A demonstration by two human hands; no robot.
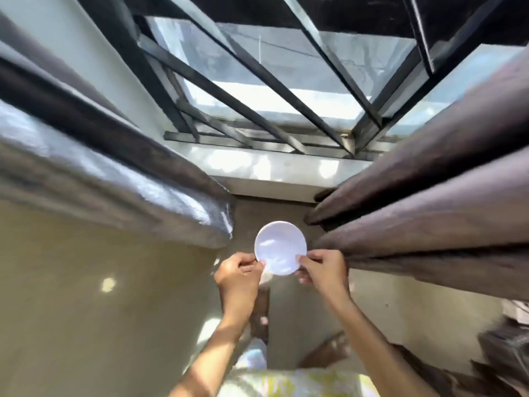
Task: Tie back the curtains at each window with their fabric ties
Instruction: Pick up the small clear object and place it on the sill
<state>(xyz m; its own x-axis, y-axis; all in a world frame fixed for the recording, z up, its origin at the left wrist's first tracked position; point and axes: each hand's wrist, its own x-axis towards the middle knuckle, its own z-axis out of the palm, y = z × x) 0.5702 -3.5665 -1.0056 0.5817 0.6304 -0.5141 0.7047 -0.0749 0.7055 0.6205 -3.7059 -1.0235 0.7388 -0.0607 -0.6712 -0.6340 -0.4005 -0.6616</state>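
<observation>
Hanging to either side of the window [274,90], the two curtains frame everything else: the grey left curtain [120,179] is bunched below and left of the window, and the brown right curtain [423,196] falls in long folds below and right of it, its folds running from the upper right down toward the centre. No fabric tie can be made out on either one. Below the window's sill [269,167], both hands are busy with a small white plate [280,247] — the left hand [239,277] pinches its lower-left rim, the right hand [323,272] its lower-right rim. The right hand sits just beside the brown curtain's lower edge — likely the nearer to gather, once the plate is put down.
</observation>
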